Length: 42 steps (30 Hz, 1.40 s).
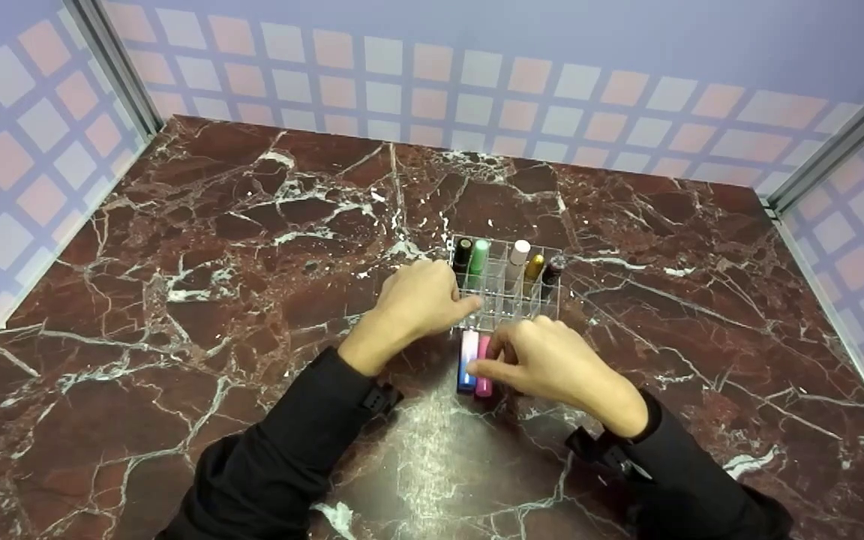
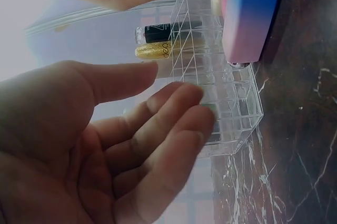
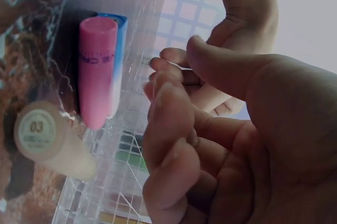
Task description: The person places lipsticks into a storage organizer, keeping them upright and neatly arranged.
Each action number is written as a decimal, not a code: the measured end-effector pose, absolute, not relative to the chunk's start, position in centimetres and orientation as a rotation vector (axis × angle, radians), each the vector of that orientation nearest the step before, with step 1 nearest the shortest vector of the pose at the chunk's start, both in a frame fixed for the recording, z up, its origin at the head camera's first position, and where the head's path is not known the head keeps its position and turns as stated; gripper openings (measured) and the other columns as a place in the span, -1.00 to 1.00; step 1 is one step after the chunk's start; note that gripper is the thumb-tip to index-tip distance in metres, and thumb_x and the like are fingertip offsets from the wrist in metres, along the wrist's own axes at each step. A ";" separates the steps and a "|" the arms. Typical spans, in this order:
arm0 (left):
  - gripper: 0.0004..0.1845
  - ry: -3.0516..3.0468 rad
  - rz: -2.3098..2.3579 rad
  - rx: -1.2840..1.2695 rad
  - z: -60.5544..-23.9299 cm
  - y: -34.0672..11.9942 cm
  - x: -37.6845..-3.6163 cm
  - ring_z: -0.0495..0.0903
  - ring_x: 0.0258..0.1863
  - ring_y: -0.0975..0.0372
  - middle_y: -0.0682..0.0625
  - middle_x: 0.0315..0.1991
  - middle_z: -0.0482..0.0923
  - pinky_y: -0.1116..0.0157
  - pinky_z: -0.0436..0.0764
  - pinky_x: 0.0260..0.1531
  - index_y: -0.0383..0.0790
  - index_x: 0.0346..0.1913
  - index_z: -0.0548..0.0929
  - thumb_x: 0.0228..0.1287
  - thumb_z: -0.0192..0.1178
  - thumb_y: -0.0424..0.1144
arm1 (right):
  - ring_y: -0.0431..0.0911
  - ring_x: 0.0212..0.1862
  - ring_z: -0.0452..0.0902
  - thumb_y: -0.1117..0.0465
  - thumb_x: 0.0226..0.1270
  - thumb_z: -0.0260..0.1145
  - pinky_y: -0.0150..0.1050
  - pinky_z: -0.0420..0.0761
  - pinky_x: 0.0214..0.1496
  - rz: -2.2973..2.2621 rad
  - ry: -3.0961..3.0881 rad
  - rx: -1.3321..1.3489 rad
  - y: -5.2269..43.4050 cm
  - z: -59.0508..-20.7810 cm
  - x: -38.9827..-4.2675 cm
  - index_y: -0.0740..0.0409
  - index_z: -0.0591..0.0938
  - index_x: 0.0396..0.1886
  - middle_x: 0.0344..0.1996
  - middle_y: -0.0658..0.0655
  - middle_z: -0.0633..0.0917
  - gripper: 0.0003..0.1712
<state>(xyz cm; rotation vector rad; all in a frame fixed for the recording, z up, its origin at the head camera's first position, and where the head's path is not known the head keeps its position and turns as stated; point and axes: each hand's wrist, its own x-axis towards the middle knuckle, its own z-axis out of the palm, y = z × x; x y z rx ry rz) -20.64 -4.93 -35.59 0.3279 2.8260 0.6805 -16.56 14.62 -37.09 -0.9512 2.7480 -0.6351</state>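
Just in front of the clear rack (image 1: 511, 298), your right hand (image 1: 552, 360) hangs with its fingers loosely bent and nothing in them; your left hand (image 1: 421, 296), also bare, is relaxed by the rack's left side. Nearest your right fingers, the pink tube (image 1: 484, 386) and the blue-and-white box (image 1: 469, 349) lie side by side on the table (image 1: 252, 315), with the beige bottle (image 3: 52, 134) near the tube. Expect all three to be light. The tube looks smooth and stiff and may roll, so pinch it round the middle; take the box by its long sides; the bottle may be glass and slippery, so hold its body firmly. The right wrist view shows "03" on the bottle's end, which your hand covers in the head view. The left wrist view brings out lettering on the gold bottle (image 2: 152, 50).
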 end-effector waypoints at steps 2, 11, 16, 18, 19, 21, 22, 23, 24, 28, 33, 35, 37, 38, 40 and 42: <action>-0.40 2.809 0.638 0.337 -35.7 -4.9 -20.6 0.15 -0.77 0.35 0.19 -0.76 0.15 0.44 0.21 -0.77 -0.02 -0.72 0.31 0.36 0.27 0.19 | -0.33 -0.75 0.36 -0.25 0.29 0.40 -0.36 0.44 -0.69 -0.604 2.749 -0.940 14.6 -37.3 -16.5 -0.09 0.70 -0.51 -0.71 -0.19 0.59 -0.61; -0.47 2.736 0.537 0.376 -36.2 -4.5 -20.3 0.42 -0.77 0.29 0.07 -0.72 0.51 0.40 0.43 -0.72 -0.10 -0.61 0.56 0.37 0.24 0.22 | -0.31 -0.77 0.30 -0.28 0.16 0.47 -0.33 0.41 -0.71 -0.474 2.767 -0.873 14.3 -38.2 -16.4 -0.12 0.59 -0.68 -0.82 -0.23 0.46 -0.53; -0.45 2.713 0.529 0.370 -36.7 -4.3 -20.1 0.42 -0.78 0.30 0.08 -0.73 0.51 0.41 0.44 -0.74 -0.10 -0.63 0.56 0.36 0.24 0.24 | -0.30 -0.77 0.28 -0.27 0.15 0.49 -0.33 0.38 -0.73 -0.433 2.761 -0.844 14.3 -38.5 -16.5 -0.08 0.57 -0.68 -0.84 -0.19 0.43 -0.51; -0.45 2.708 0.515 0.376 -36.9 -4.2 -20.1 0.43 -0.79 0.30 0.07 -0.73 0.53 0.40 0.45 -0.74 -0.10 -0.63 0.57 0.37 0.23 0.24 | -0.30 -0.77 0.26 -0.28 0.15 0.49 -0.34 0.35 -0.73 -0.416 2.760 -0.844 14.3 -38.5 -16.5 -0.07 0.56 -0.70 -0.85 -0.18 0.41 -0.49; -0.45 2.706 0.510 0.379 -37.0 -4.2 -20.1 0.44 -0.79 0.30 0.06 -0.72 0.54 0.40 0.46 -0.74 -0.10 -0.62 0.58 0.37 0.23 0.24 | -0.30 -0.77 0.25 -0.28 0.16 0.48 -0.34 0.35 -0.73 -0.410 2.759 -0.846 14.3 -38.5 -16.5 -0.07 0.55 -0.71 -0.85 -0.18 0.41 -0.48; -0.46 2.703 0.503 0.388 -37.1 -4.2 -20.1 0.45 -0.79 0.30 0.05 -0.72 0.56 0.39 0.47 -0.75 -0.11 -0.61 0.60 0.38 0.22 0.23 | -0.29 -0.76 0.25 -0.29 0.16 0.48 -0.33 0.34 -0.73 -0.404 2.756 -0.844 14.3 -38.5 -16.5 -0.08 0.54 -0.73 -0.85 -0.18 0.40 -0.47; -0.46 2.699 0.502 0.392 -37.2 -4.1 -20.1 0.46 -0.79 0.29 0.05 -0.72 0.56 0.39 0.48 -0.75 -0.12 -0.60 0.60 0.38 0.22 0.22 | -0.29 -0.77 0.26 -0.29 0.16 0.47 -0.33 0.35 -0.73 -0.403 2.752 -0.841 14.3 -38.5 -16.5 -0.09 0.54 -0.74 -0.86 -0.18 0.40 -0.47; -0.46 2.697 0.501 0.394 -37.2 -4.1 -20.1 0.47 -0.79 0.30 0.05 -0.71 0.57 0.39 0.48 -0.75 -0.12 -0.60 0.61 0.38 0.22 0.22 | -0.29 -0.77 0.26 -0.29 0.17 0.47 -0.33 0.35 -0.73 -0.403 2.747 -0.839 14.3 -38.5 -16.5 -0.09 0.54 -0.75 -0.86 -0.19 0.40 -0.47; -0.47 2.697 0.507 0.395 -37.3 -4.1 -20.1 0.47 -0.79 0.30 0.05 -0.71 0.57 0.39 0.48 -0.75 -0.12 -0.59 0.60 0.38 0.23 0.22 | -0.30 -0.77 0.26 -0.30 0.17 0.46 -0.33 0.35 -0.73 -0.402 2.744 -0.843 14.3 -38.6 -16.6 -0.10 0.54 -0.75 -0.86 -0.19 0.40 -0.47; -0.48 2.704 0.532 0.396 -37.6 -4.0 -20.1 0.45 -0.80 0.30 0.05 -0.71 0.55 0.40 0.45 -0.77 -0.12 -0.58 0.58 0.36 0.25 0.21 | -0.31 -0.77 0.26 -0.29 0.19 0.45 -0.33 0.36 -0.74 -0.399 2.733 -0.868 14.3 -38.7 -16.6 -0.11 0.55 -0.75 -0.87 -0.22 0.40 -0.47; -0.47 2.708 0.522 0.393 -37.7 -4.0 -20.1 0.44 -0.81 0.30 0.06 -0.72 0.54 0.41 0.43 -0.79 -0.12 -0.59 0.57 0.37 0.24 0.22 | -0.32 -0.77 0.26 -0.28 0.21 0.44 -0.35 0.36 -0.73 -0.404 2.723 -0.879 14.3 -38.8 -16.6 -0.11 0.57 -0.74 -0.86 -0.23 0.42 -0.49; -0.47 2.707 0.509 0.388 -37.8 -4.0 -20.1 0.44 -0.81 0.30 0.06 -0.73 0.54 0.41 0.42 -0.79 -0.12 -0.59 0.58 0.37 0.24 0.23 | -0.31 -0.77 0.27 -0.28 0.21 0.44 -0.34 0.36 -0.72 -0.405 2.719 -0.874 14.3 -38.8 -16.6 -0.12 0.58 -0.73 -0.85 -0.22 0.43 -0.50; -0.46 2.706 0.501 0.386 -37.8 -4.0 -20.1 0.44 -0.81 0.30 0.06 -0.73 0.54 0.42 0.41 -0.80 -0.12 -0.58 0.58 0.37 0.23 0.23 | -0.31 -0.77 0.28 -0.28 0.21 0.44 -0.34 0.37 -0.72 -0.406 2.715 -0.867 14.2 -38.8 -16.6 -0.12 0.58 -0.72 -0.85 -0.22 0.44 -0.51; -0.46 2.705 0.499 0.384 -37.9 -4.0 -20.1 0.44 -0.81 0.31 0.06 -0.73 0.54 0.42 0.41 -0.80 -0.12 -0.58 0.58 0.37 0.23 0.23 | -0.31 -0.76 0.28 -0.28 0.21 0.44 -0.33 0.37 -0.71 -0.407 2.712 -0.865 14.2 -38.7 -16.6 -0.12 0.59 -0.71 -0.85 -0.22 0.44 -0.51; -0.47 2.705 0.500 0.382 -37.9 -3.9 -20.1 0.44 -0.81 0.31 0.05 -0.72 0.55 0.42 0.40 -0.80 -0.13 -0.57 0.59 0.37 0.23 0.23 | -0.30 -0.76 0.29 -0.28 0.22 0.44 -0.33 0.38 -0.71 -0.407 2.711 -0.862 14.2 -38.7 -16.6 -0.12 0.59 -0.71 -0.84 -0.21 0.45 -0.52; -0.47 2.702 0.507 0.379 -37.9 -3.9 -20.1 0.45 -0.81 0.31 0.05 -0.72 0.56 0.42 0.41 -0.81 -0.13 -0.57 0.60 0.38 0.23 0.22 | -0.30 -0.76 0.29 -0.27 0.22 0.44 -0.33 0.38 -0.71 -0.409 2.710 -0.863 14.2 -38.7 -16.6 -0.12 0.60 -0.70 -0.84 -0.21 0.45 -0.52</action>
